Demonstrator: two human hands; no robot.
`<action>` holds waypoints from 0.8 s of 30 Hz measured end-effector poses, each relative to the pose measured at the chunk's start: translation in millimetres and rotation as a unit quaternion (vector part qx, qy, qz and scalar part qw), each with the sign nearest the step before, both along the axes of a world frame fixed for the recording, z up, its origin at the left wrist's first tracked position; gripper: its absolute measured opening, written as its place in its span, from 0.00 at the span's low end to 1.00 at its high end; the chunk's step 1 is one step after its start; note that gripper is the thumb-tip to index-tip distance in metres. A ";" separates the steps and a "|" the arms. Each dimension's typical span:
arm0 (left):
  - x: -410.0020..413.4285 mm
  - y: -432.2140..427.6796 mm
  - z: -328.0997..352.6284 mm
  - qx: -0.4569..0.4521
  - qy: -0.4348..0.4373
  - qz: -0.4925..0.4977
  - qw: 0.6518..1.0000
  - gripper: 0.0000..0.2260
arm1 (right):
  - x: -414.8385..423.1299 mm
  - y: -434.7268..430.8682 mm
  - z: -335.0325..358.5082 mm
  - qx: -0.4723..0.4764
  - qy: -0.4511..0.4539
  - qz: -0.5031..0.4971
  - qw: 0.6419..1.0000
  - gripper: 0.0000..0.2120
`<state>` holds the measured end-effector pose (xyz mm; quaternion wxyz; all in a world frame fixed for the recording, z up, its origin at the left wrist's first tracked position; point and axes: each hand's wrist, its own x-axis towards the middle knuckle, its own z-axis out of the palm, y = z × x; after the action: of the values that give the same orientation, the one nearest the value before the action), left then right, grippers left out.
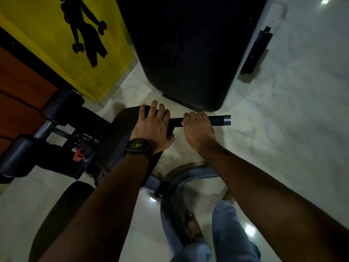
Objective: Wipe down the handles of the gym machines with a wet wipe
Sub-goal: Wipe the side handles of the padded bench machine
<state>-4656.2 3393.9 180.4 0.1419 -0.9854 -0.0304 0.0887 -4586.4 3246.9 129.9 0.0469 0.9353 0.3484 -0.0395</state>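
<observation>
Looking down through the head camera: the handle (220, 121) is a short, straight black bar with a dull grip and a bright silver cap on its free end. It juts out to the right from the side of a dark seat pad (123, 123), lying level above the pale tiled floor (283, 120).

The right hand (198, 129) is on the bar. Its fingers (192, 115) are curled over the top and wrapped round the middle, so only the stretch by the silver cap and a short piece toward the pad are showing. What sits under that palm, I cannot tell.

The left hand (153, 125) rests on the corner of the seat pad, just beside where the bar begins. Its fingers (154, 105) are spread wide and fairly straight, with the thumb (170, 138) at the pad's edge. There's a dark watch (138, 146) on that wrist.

Just beyond the bar looms a big black back pad (188, 53), with a second black grip (258, 52) on its right flank. To the left are a yellow sign (47, 50) with a black dumbbell figure, two black foam rollers (62, 108), and a red knob (78, 155). Below, a curved grey frame (181, 179) runs past a leg in jeans (228, 233).
</observation>
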 end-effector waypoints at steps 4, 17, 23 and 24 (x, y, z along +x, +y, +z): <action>-0.9 -1.1 0.7 0.001 0.002 -0.001 1.000 0.37 | -3.2 -4.0 0.7 0.005 0.012 -0.005 1.000 0.19; 0.9 -0.5 -0.6 0.005 0.000 0.001 1.000 0.37 | 8.4 -19.5 -6.7 -0.044 -0.021 0.065 0.997 0.31; -0.1 -1.0 1.2 0.004 0.003 0.003 1.000 0.38 | -5.5 -32.1 -17.4 -0.046 -0.057 0.045 0.996 0.33; 0.3 -1.5 1.7 0.003 0.004 0.003 1.000 0.37 | -7.6 -39.0 -22.1 -0.040 -0.073 0.049 0.995 0.34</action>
<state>-4655.9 3392.5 182.1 0.1450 -0.9845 -0.0333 0.0932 -4594.0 3207.9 107.8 0.1113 0.9150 0.3873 0.0178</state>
